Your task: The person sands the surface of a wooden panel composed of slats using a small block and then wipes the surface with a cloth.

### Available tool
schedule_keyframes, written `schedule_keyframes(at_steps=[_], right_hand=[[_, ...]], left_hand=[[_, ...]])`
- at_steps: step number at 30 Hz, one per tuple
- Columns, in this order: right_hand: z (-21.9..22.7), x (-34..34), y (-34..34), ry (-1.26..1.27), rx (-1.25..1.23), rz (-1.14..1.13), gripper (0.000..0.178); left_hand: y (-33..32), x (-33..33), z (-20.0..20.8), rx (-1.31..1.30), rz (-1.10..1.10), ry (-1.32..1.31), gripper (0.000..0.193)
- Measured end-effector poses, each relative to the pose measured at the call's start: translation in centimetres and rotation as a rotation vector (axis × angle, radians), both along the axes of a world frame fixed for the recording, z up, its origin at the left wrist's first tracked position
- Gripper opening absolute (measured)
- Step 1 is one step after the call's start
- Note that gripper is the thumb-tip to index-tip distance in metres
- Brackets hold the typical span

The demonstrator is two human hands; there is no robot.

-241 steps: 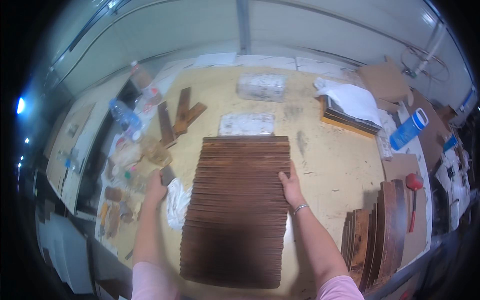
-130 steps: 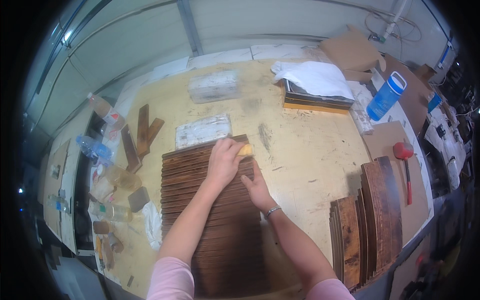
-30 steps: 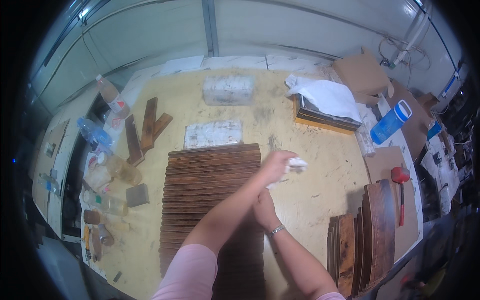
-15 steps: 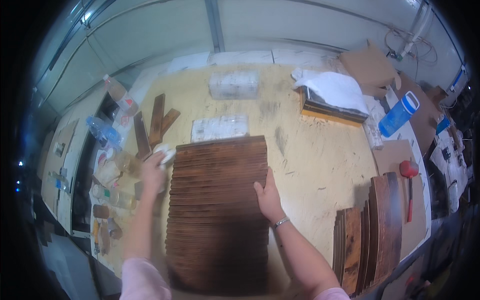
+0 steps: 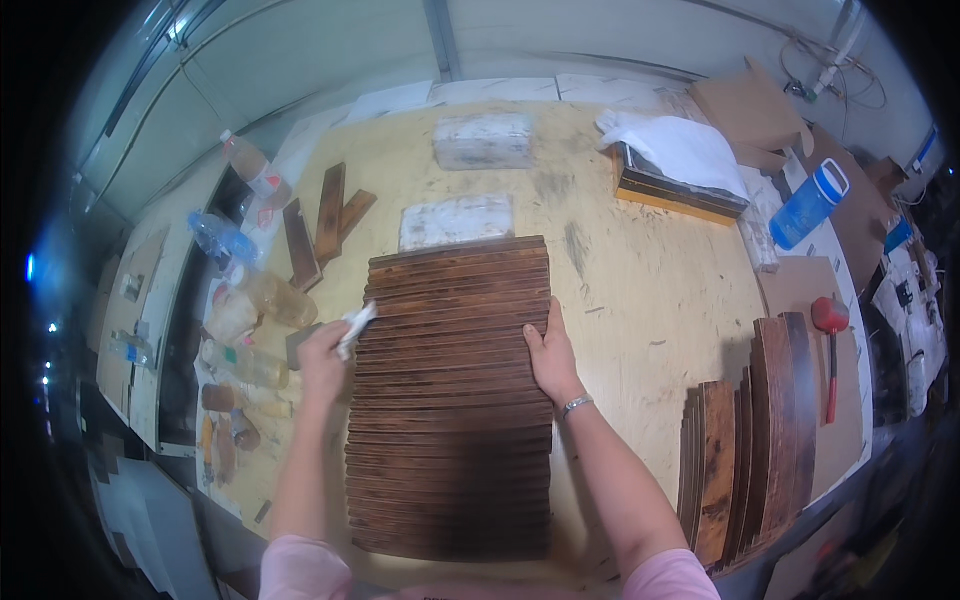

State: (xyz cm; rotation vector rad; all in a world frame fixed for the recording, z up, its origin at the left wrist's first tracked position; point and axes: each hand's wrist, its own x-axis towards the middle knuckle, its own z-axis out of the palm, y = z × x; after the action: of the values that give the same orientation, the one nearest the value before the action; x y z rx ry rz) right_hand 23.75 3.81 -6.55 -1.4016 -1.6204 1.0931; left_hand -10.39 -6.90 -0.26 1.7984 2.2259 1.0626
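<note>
A long row of dark brown wooden strips (image 5: 455, 370) stands packed side by side on the table in front of me. My left hand (image 5: 325, 362) is closed on a white cloth (image 5: 356, 330), which meets the left ends of the strips near the upper part of the row. On the other side my right hand (image 5: 552, 355) rests against the right ends, its thumb over the top edge and its fingers mostly hidden down the side. A bracelet circles the right wrist. Behind the row sits a white wrapped block (image 5: 456, 220).
Several bottles (image 5: 252, 368) line the left edge, near loose wooden pieces (image 5: 330, 212). More brown boards (image 5: 768, 430) stand at the right beside a red mallet (image 5: 830, 316). A blue bottle (image 5: 805, 208) and a cloth-topped stack (image 5: 680, 180) occupy the far right. Another wrapped block (image 5: 484, 141) lies farther back.
My left hand has come nearer along the left ends of the strips with the cloth. The right hand stays against the right side. The whole view has shifted slightly.
</note>
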Motion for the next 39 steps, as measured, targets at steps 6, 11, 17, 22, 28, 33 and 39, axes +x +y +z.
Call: schedule_keyframes(at_steps=[6, 11, 17, 22, 28, 33, 39], right_hand=[[1.5, 0.4, 0.4, 0.161, -0.176, 0.122, 0.068], [1.4, 3.1, -3.0, 0.389, -0.241, 0.074, 0.081], [-1.0, 3.6, -8.8, 0.209, -0.039, 0.157, 0.093], [-0.3, 3.5, -8.3, 0.246, -0.121, 0.28, 0.094], [0.8, 3.6, -8.7, 0.259, -0.121, 0.14, 0.093], [0.1, 2.9, -8.7, 0.195, -0.067, 0.156, 0.094], [-0.5, 3.5, -8.6, 0.281, -0.087, 0.12, 0.095]], left_hand=[[6.5, 18.0, -2.6, 0.111, -0.558, -0.063, 0.034], [3.1, 11.1, -3.2, 0.093, -0.432, 0.076, 0.034], [-1.0, 11.5, -1.0, -0.102, 0.031, -0.566, 0.027], [1.8, 21.0, -1.3, 0.119, -0.643, -0.111, 0.035], [-0.9, 13.8, -1.2, 0.019, -0.348, 0.014, 0.027], [2.5, 21.4, -0.7, 0.076, -0.511, 0.02, 0.029], [-0.7, 14.0, -0.6, 0.013, -0.301, -0.014, 0.022]])
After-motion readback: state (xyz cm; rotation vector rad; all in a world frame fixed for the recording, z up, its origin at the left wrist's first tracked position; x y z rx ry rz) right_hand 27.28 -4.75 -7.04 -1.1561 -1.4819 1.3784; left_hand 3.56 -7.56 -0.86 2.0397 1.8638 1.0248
